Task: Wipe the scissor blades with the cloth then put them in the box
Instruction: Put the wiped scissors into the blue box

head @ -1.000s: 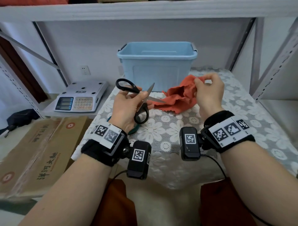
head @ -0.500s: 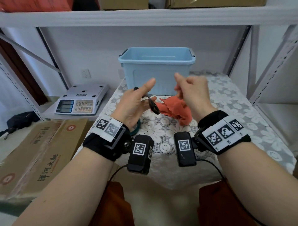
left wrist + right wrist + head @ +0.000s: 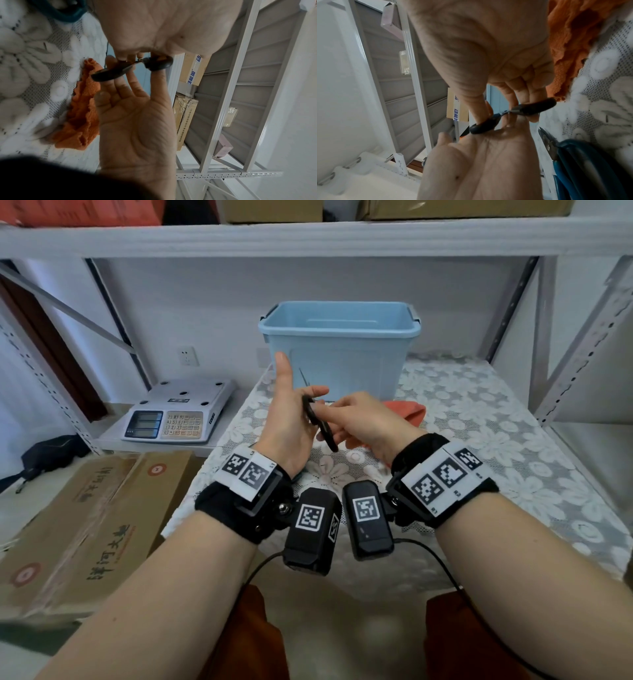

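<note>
Scissors (image 3: 323,431) were held in front of box (image 3: 339,361), blades toward it. Right hand (image 3: 363,422): thumb and fingers (image 3: 534,90) hooked through both loops. Left hand (image 3: 286,422): thumb upright, fingertips at pivot, grip unclear. Cloth (image 3: 407,410) lay before box.

scissors (image 3: 325,433): blades mostly hidden behind left hand (image 3: 287,419) | cloth (image 3: 409,412): half behind right hand (image 3: 363,422)

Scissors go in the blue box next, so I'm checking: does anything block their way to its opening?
Nothing visible does. The right hand pinches the scissors just in front of the blue box, whose top is open, no lid. The orange cloth lies lower, on the lace tablecloth.
</note>
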